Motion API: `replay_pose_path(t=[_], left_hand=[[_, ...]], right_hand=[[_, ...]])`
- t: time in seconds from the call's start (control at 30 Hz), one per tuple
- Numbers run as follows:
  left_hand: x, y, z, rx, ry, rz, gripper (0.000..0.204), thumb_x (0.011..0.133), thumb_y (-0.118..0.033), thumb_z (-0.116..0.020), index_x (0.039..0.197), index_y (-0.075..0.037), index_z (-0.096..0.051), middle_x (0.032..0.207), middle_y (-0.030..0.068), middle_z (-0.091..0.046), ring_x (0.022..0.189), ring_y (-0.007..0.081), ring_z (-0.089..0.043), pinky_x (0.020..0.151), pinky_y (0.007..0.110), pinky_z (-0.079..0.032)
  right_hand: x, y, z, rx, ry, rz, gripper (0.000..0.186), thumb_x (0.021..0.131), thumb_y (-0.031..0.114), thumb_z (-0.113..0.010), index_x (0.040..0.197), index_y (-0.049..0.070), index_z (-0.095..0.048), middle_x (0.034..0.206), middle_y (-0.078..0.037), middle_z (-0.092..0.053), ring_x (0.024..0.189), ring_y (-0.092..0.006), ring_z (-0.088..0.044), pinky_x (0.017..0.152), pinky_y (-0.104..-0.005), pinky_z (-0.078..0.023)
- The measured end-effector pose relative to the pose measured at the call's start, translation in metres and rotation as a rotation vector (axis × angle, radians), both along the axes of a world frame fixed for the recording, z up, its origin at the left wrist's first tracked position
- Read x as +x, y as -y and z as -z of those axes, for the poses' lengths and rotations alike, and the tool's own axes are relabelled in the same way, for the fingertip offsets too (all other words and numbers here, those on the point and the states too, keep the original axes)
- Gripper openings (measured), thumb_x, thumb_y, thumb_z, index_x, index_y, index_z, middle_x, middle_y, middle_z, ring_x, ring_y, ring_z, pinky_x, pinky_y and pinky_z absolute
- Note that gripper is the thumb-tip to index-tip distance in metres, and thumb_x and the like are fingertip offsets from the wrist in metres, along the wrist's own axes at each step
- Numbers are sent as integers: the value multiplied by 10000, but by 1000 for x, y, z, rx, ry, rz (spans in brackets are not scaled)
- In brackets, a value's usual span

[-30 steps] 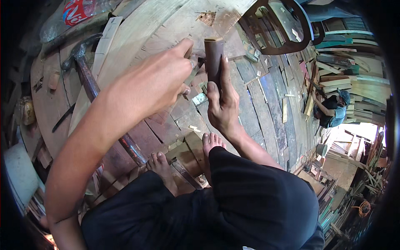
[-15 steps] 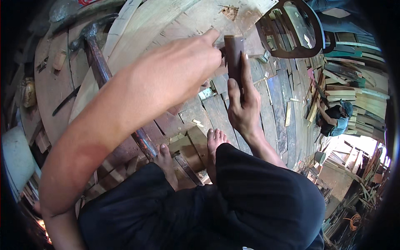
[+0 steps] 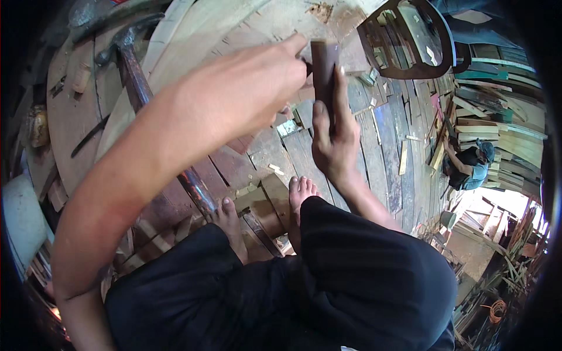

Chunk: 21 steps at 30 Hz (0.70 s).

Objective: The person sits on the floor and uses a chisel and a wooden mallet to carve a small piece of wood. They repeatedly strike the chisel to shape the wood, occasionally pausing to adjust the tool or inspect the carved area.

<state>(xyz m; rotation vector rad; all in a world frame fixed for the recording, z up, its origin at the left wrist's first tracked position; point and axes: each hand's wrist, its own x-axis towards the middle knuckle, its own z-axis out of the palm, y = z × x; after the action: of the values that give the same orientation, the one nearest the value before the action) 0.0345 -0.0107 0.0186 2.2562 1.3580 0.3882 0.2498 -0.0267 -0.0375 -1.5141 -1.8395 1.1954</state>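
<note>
My right hand (image 3: 333, 137) grips a dark brown wooden block (image 3: 323, 67) and holds it upright above the plank floor. My left hand (image 3: 246, 90) reaches across from the left, its fingertips pinched at the block's upper left edge; what it pinches is too small to tell. A hammer (image 3: 149, 99) with a long dark handle lies on the planks under my left forearm, its head at the upper left. My bare feet (image 3: 266, 205) rest on small wood offcuts below the hands.
A dark curved chair frame (image 3: 410, 41) lies at the upper right. Stacked planks (image 3: 497, 128) fill the right side, where another person (image 3: 468, 167) crouches. Wood scraps litter the plank floor (image 3: 386, 152). A pale container (image 3: 23, 216) stands at the left edge.
Both hands and the block have shifted up and to the right in view. My left fingers closed in on the block's top edge.
</note>
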Motion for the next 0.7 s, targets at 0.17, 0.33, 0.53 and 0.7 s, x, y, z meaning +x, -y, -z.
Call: replay_pose_path(t=[0.17, 0.33, 0.53, 0.7], left_hand=[[2, -5, -7, 51, -1, 13, 195, 855, -33, -740, 945, 129, -678, 1230, 226, -570, 1028, 451, -653, 900, 501, -527], [4, -6, -10, -20, 2, 36, 202, 849, -37, -744, 942, 128, -672, 1189, 233, -568, 1015, 448, -652, 894, 506, -519], [-6, 2, 4, 75, -25, 5, 257, 848, -38, -742, 1024, 127, -655, 1181, 231, -571, 1027, 443, -650, 900, 506, -518], [7, -7, -10, -8, -4, 18, 243, 867, -53, -745, 1015, 120, -661, 1169, 228, -564, 1032, 438, -648, 891, 493, -524]], right_hand=[[24, 6, 16, 476, 59, -142, 600, 1070, 116, -507, 1630, 51, -302, 1493, -301, -536, 1338, -295, -599, 1042, -368, -474], [9, -9, -2, 273, 41, -51, 605, 1069, 100, -492, 1636, 44, -288, 1471, -302, -559, 1352, -325, -586, 1065, -387, -468], [-6, -8, -6, 141, 110, -52, 670, 1005, 80, -596, 1622, 68, -337, 1301, -310, -653, 1156, -453, -679, 938, -440, -549], [35, 5, 21, 494, 137, -122, 636, 1062, 90, -505, 1653, 100, -271, 1299, -242, -657, 901, -260, -673, 858, -349, -527]])
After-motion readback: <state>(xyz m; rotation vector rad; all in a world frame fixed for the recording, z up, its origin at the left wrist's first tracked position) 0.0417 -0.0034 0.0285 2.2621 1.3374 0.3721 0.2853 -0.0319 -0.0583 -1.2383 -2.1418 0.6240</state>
